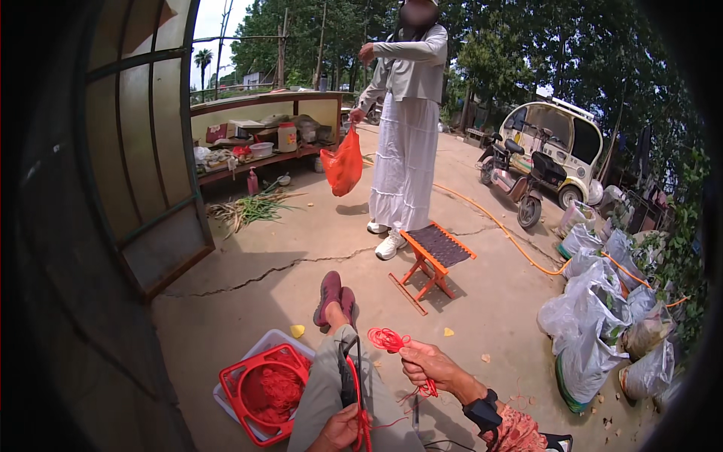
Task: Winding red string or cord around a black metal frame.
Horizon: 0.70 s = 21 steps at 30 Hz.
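My right hand [435,369] is closed around a looped bundle of red cord [388,340]. Loops stick out past the thumb side, and a short tail hangs below the fist. Over my lap, my left hand [337,432] is closed on red cord [364,433] beside a narrow, dark curved piece [349,380], whose kind I cannot make out. A thin red strand trails between the two hands. To the left of my leg, a red plastic basket [235,374] with more tangled red cord inside rests on a pale grey tub [280,337].
Ahead, a person [410,98] in a long white skirt holds a red plastic bag [343,166] beside a folding stool [437,248]. Full sacks [584,316] line the right side. An orange hose [512,237] crosses the concrete towards an electric scooter [520,177]. A door [151,151] stands left.
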Motion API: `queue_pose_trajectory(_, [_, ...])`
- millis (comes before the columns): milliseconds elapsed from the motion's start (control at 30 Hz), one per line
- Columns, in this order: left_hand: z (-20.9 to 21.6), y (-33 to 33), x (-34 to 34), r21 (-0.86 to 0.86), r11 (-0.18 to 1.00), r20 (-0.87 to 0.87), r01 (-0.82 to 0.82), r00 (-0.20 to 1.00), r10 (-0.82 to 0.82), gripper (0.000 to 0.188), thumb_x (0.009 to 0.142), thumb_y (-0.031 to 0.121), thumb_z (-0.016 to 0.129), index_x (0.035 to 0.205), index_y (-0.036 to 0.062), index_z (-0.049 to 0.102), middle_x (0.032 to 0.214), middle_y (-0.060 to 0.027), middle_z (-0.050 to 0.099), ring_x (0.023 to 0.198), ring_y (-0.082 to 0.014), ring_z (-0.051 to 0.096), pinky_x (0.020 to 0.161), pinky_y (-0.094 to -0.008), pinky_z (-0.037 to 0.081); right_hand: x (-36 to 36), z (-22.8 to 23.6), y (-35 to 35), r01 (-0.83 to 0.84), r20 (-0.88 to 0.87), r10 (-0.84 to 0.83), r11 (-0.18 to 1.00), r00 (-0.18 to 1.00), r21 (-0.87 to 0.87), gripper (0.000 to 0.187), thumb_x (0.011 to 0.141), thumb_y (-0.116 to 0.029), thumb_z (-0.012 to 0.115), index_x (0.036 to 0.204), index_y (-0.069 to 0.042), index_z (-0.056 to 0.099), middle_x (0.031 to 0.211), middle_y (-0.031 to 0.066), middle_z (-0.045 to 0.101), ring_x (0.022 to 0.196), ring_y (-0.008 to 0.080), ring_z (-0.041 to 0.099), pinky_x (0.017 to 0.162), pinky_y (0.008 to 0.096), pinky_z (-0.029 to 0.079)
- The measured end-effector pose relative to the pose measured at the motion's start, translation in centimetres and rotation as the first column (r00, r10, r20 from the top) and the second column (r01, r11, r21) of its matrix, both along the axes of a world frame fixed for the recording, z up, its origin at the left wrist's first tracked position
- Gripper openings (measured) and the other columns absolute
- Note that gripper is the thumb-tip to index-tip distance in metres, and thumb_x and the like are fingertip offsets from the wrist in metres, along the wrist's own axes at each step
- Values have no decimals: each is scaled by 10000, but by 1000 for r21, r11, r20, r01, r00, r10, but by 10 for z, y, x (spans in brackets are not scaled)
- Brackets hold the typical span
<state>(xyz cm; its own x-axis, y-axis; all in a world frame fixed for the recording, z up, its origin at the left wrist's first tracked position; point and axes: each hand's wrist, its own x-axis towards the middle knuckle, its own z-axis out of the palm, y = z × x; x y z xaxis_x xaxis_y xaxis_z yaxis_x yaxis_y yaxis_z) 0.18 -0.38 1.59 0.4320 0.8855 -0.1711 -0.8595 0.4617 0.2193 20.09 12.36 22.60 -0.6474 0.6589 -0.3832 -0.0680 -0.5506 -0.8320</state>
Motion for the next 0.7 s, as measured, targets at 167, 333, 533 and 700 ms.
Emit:
queue_pose_trajectory(167, [0, 3, 0, 48, 999, 7, 20, 1000, -20, 203, 959, 209, 489, 1044, 43, 568, 909, -141, 642, 863, -256, 636, 804, -385, 510, -3, 1, 1, 29, 82, -36, 996, 996, 88, 134, 976, -230, 475, 983, -100, 442, 611, -65, 303, 480, 32, 243, 408, 202, 210])
queue_pose_trajectory(333, [1, 2, 4, 26, 1000, -28, -6, 1000, 7, 211, 976, 229, 457, 999, 44, 555, 925, -159, 652, 804, -252, 649, 696, -347, 511, -3, -5, 2, 20, 94, -30, 994, 995, 108, 118, 956, -174, 469, 1002, -72, 430, 622, -60, 303, 501, 42, 261, 435, 209, 242])
queue_pose_trajectory(533, [5, 2, 3, 11, 1000, -52, -22, 998, 22, 209, 977, 221, 456, 1011, 41, 557, 926, -153, 654, 807, -237, 653, 712, -339, 525, -12, -2, 6, -77, 196, 32, 971, 980, 225, 118, 968, -162, 475, 1038, -68, 468, 644, -30, 419, 525, 58, 374, 464, 204, 321])
queue_pose_trajectory(700, [4, 1, 3, 44, 999, -14, -3, 1000, 4, 222, 981, 222, 449, 1016, 30, 554, 929, -151, 656, 815, -226, 653, 721, -344, 533, -8, -8, 7, -157, 201, 106, 953, 974, 258, 208, 983, -194, 477, 1105, -35, 533, 691, -14, 503, 556, 45, 446, 493, 183, 369])
